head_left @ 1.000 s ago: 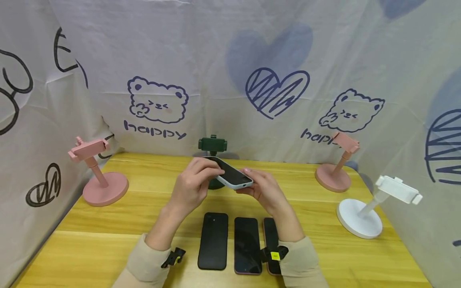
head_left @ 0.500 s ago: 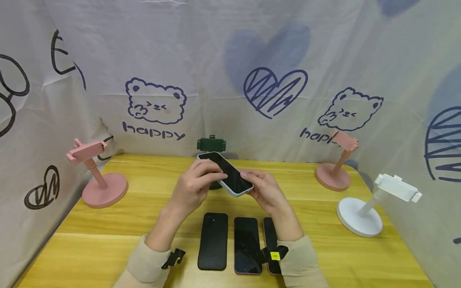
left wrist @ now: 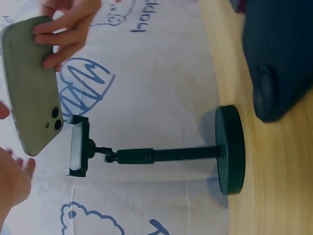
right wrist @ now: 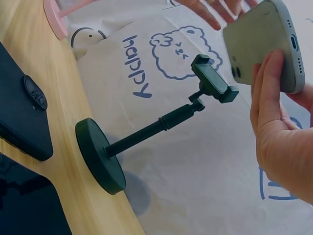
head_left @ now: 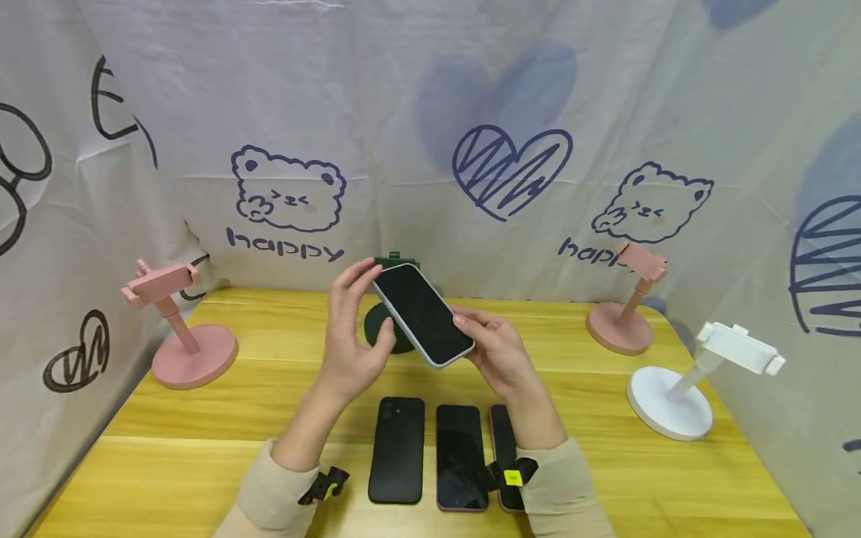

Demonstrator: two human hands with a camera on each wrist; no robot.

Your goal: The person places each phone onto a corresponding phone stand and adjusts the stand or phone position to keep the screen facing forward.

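Note:
A smartphone [head_left: 424, 314] in a pale case tilts above the table, its dark screen facing up toward the head camera. My right hand [head_left: 498, 347] grips its lower right edge, thumb on the front; the right wrist view shows fingers [right wrist: 269, 78] flat against the back. My left hand [head_left: 353, 336] is spread at the upper left corner, fingers nearly straight and thumb apart from the phone; whether the fingertips touch it I cannot tell. Behind the phone stands a dark green phone stand [left wrist: 186, 154], its clamp partly hidden in the head view.
Three dark phones lie in a row nearer me: a left one [head_left: 397, 450], a middle one [head_left: 461, 457] and a right one [head_left: 503, 433] partly under my right wrist. Pink stands are at left [head_left: 195, 356] and back right [head_left: 619, 329], a white stand [head_left: 669, 403] at right.
My left hand has loosened from the phone's left edge, its fingers straightening up toward the top corner. The phone has tipped so that more of its screen faces me; the right hand keeps its grip.

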